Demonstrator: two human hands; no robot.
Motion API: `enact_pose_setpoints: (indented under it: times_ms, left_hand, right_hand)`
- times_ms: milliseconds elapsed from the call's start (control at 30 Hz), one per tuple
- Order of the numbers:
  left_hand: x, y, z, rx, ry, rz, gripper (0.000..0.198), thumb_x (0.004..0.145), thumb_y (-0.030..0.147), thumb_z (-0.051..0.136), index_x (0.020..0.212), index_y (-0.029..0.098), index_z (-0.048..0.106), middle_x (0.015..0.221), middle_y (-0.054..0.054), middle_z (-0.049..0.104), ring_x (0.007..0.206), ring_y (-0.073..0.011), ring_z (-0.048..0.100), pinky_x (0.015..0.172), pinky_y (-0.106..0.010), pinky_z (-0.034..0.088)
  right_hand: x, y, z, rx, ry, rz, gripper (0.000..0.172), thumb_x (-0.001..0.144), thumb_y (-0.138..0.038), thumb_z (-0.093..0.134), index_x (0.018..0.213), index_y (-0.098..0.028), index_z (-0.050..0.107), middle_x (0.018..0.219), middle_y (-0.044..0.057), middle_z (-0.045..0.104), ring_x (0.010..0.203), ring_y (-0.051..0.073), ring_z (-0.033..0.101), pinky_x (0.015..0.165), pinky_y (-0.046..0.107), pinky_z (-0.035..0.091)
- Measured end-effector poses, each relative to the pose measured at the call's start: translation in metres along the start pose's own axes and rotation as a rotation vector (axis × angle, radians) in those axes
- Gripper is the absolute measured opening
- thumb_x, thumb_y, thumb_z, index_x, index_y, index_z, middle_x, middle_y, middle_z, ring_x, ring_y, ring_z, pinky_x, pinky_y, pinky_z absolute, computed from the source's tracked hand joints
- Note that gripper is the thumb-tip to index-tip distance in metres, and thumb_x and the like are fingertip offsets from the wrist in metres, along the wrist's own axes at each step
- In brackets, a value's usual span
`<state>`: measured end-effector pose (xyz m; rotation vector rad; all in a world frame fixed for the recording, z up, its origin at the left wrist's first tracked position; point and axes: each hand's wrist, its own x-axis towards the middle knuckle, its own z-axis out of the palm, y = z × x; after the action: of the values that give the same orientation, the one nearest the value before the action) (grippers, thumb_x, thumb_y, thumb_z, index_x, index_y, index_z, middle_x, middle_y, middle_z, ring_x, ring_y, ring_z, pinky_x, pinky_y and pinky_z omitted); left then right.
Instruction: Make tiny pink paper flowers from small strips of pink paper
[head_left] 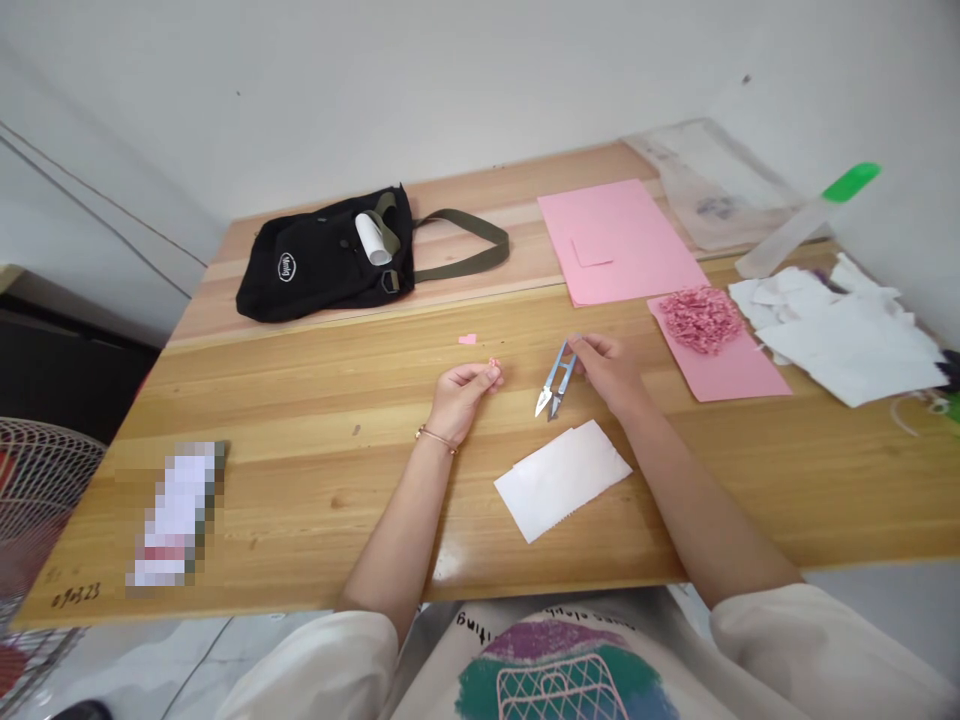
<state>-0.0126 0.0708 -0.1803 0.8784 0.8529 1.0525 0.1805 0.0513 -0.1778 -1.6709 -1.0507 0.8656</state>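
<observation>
My left hand (463,392) rests on the wooden table (300,440) with its fingers curled, pinching a tiny pink paper bit (494,365) at the fingertips. My right hand (611,368) is closed on the handle end of small metal snips (553,382), whose blades point toward me and lie low over the table. A small pink scrap (467,339) lies just beyond my left hand. A folded white paper (562,478) lies in front of me, between my forearms.
A black bag (326,262) with an olive strap sits at the back left. Pink sheets (615,240) lie at the back right, one holding a pile of pink shreds (700,318). White paper scraps (847,325) and a green-capped tube (806,222) are at the right. A fan (34,500) stands left.
</observation>
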Motion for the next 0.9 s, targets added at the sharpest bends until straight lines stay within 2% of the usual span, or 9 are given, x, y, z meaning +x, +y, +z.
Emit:
enact_pose_setpoints:
  times_ms: [433,900]
  left_hand:
    - [0.0003,0.0019,0.0028,-0.029,0.023,-0.020,0.019,0.049,0.026,0.076,0.055,0.014,0.063,0.051,0.002,0.058,0.049,-0.0044,0.047,0.054,-0.020,0.037]
    - [0.0002,-0.0010,0.0011,-0.012,0.021,-0.010,0.019,0.047,0.023,0.077,0.054,0.014,0.063,0.056,0.003,0.060,0.053,-0.0041,0.050,0.057,-0.019,0.039]
  right_hand:
    - [-0.0016,-0.0026,-0.0003,-0.017,-0.012,0.010,0.029,0.071,-0.041,0.051,0.061,-0.016,0.060,0.045,-0.004,0.042,0.042,0.008,0.036,0.043,0.022,0.029]
    - [-0.0009,-0.0005,0.0002,0.061,0.017,-0.002,0.027,0.071,-0.039,0.052,0.060,-0.016,0.060,0.042,-0.005,0.041,0.040,0.008,0.037,0.043,0.021,0.029]
